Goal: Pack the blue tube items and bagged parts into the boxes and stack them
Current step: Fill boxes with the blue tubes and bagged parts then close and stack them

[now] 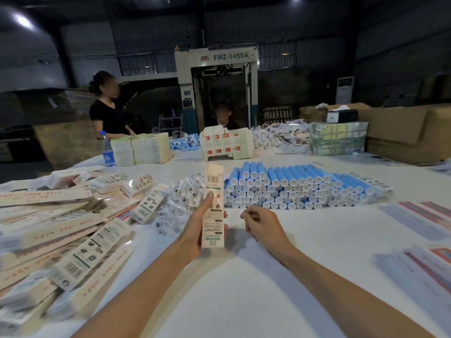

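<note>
My left hand (197, 225) grips a long white printed box (212, 206) and holds it upright over the white table (244, 289), its top flaps open. My right hand (262, 222) hovers just right of the box with fingers curled and nothing in it. Blue tubes with white caps (292, 189) lie stacked in a wide pile behind my hands. Small clear bagged parts (180, 203) are heaped left of the box. Several packed white boxes (61, 235) lie piled at the left.
Flat printed sheets (419, 220) lie at the right edge. Flat carton bundles (140, 148), a water bottle (107, 150), more blue tubes (183, 143) and green packs (338, 139) sit at the table's far side, where two people work. Brown cartons (402, 132) stand at the right.
</note>
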